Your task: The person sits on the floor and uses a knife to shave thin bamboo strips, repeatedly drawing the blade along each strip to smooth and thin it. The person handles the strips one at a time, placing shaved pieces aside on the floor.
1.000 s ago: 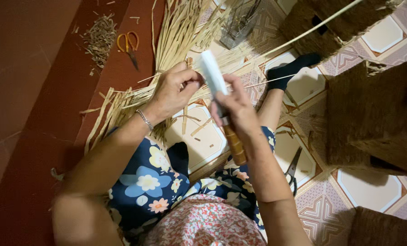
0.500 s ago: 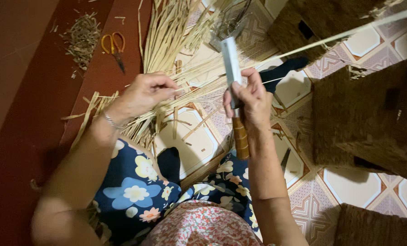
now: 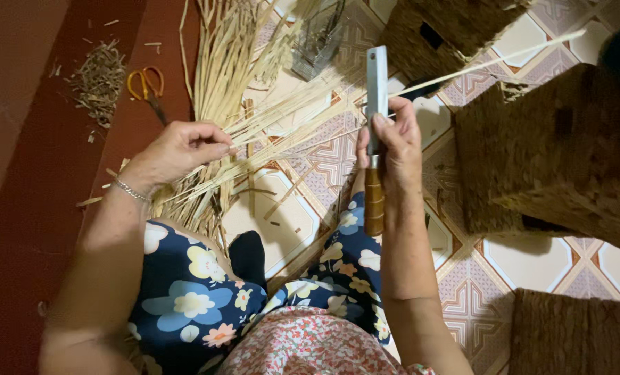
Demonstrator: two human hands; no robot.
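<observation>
Fingers of right hand closed around knife, blade now upright at frame centre, raised since a second ago. Left hand has shifted left, pinching straw strips on the floor, probably one strand. Scissors upper left.

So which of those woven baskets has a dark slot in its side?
The upper basket, behind the knife tip; the other baskets show plain weave.

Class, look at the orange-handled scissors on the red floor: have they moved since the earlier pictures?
Cannot tell for sure, but likely not. The scissors keep the same place beside the pile of scraps on the red floor; only the head camera's view has shifted.
</observation>
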